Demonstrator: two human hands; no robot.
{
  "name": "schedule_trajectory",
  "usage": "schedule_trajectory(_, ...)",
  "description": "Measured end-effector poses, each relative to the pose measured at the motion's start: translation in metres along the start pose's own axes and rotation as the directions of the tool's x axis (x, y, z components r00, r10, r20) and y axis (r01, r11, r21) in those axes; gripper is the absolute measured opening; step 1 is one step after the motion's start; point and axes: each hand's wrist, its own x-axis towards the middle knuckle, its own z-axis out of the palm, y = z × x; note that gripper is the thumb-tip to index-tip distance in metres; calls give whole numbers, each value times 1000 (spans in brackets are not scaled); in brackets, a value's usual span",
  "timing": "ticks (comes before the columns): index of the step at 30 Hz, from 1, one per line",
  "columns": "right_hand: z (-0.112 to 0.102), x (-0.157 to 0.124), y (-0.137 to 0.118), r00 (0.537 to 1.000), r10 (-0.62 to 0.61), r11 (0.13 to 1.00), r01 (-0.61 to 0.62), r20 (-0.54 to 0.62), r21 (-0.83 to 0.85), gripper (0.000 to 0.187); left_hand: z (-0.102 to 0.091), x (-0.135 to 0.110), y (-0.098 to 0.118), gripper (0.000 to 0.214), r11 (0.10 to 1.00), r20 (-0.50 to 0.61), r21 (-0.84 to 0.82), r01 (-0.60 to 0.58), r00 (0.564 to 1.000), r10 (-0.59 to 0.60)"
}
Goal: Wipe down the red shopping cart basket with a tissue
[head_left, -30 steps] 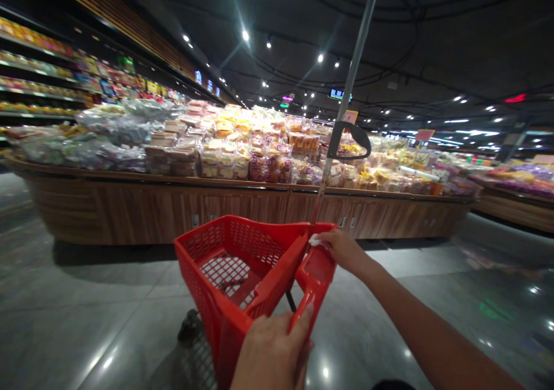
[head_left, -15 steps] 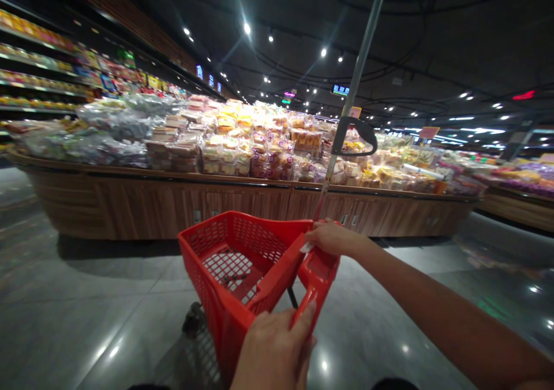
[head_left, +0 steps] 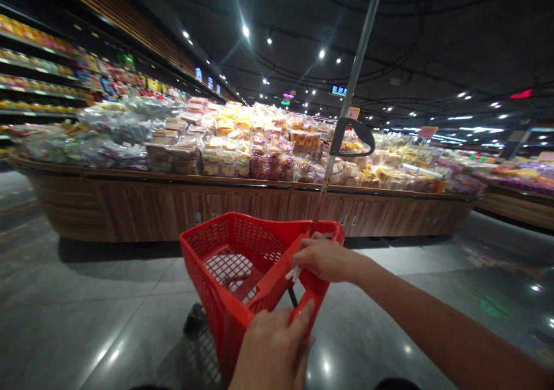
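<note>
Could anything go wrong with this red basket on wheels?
Maybe! The tall metal pole on the red basket might bump the wooden display counter and shake the piled bags of baked goods. The small white piece at the right hand might slip and drop onto the shiny floor.

Moving now: I've got the right hand [head_left: 325,260] sliding in off the corner of the red basket [head_left: 216,234], and it's sitting lower, across the folded handle [head_left: 275,280]. The little white tag [head_left: 293,273] has swung round and pokes out under the fingers [head_left: 311,257], angled down.
</note>
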Motion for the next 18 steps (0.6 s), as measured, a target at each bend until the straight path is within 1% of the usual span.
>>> schedule_trajectory(2, 1, -7, -13, 998, -55, 998, 57, -38, 34, 26, 0, 0, 0, 43, 1000, -8, -10, 5, 1000, -5)
schedule_trajectory(5, -3, -19, -26, 995, -55, 997, 60, -84, 54, 26, 0, 0, 0, 44, 1000, -51, -20, 5, 999, -6)
schedule_trajectory(7, -6, -24, -30, 995, -57, 998, 60, -77, 38, 23, 1, 0, -1, 42, 999, -74, -37, -2, 997, 0)
schedule_trajectory(9, -6, -23, -31, 996, -58, 998, 58, -69, -2, 18, 1, 0, 0, 39, 999, -81, -48, -3, 997, -1)
schedule_trajectory(13, -1, -12, -30, 997, -47, 996, 42, -62, -85, 10, 1, 0, -1, 39, 999, -95, -42, -2, 995, -2)
schedule_trajectory(15, 0, -9, -30, 998, -59, 995, 56, -37, -79, 11, 1, -1, -2, 39, 999, -111, -49, -7, 994, 2)
schedule_trajectory(18, -2, -13, -32, 997, -67, 998, 67, -32, -1, 14, 2, -2, -3, 39, 998, -130, -58, -20, 991, 13)
